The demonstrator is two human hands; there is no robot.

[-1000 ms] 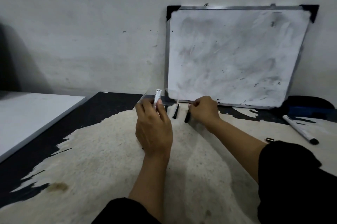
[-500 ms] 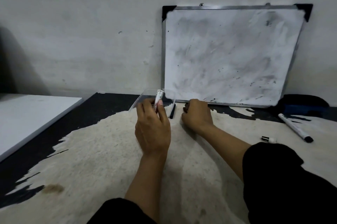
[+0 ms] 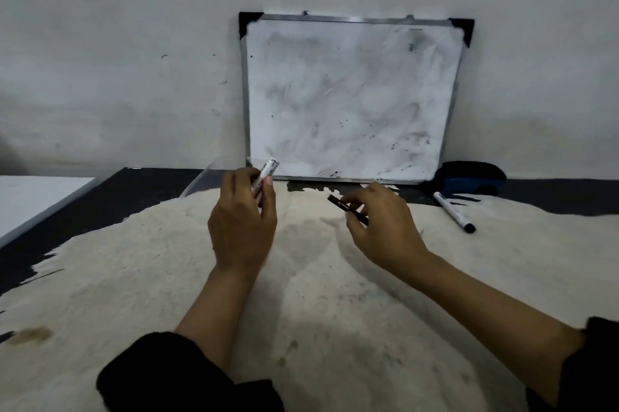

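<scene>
My left hand (image 3: pixel 243 227) grips a white marker (image 3: pixel 267 173) that points up and away, its end sticking out above my fingers. My right hand (image 3: pixel 382 227) pinches a thin black marker (image 3: pixel 346 208) between thumb and fingers, raised a little above the worn table top (image 3: pixel 301 311). A smudged whiteboard (image 3: pixel 348 100) with black corner caps leans against the wall just behind both hands. A clear plastic case (image 3: pixel 207 177) lies behind my left hand, partly hidden by it.
Another white marker with a black cap (image 3: pixel 454 212) lies on the table at the right. A dark blue eraser (image 3: pixel 470 177) sits by the whiteboard's lower right corner. A white panel (image 3: pixel 30 200) lies at the far left.
My right hand has lifted a black marker off the table and drawn it right and toward me. My left hand still holds the white marker. The view has shifted to the left.
</scene>
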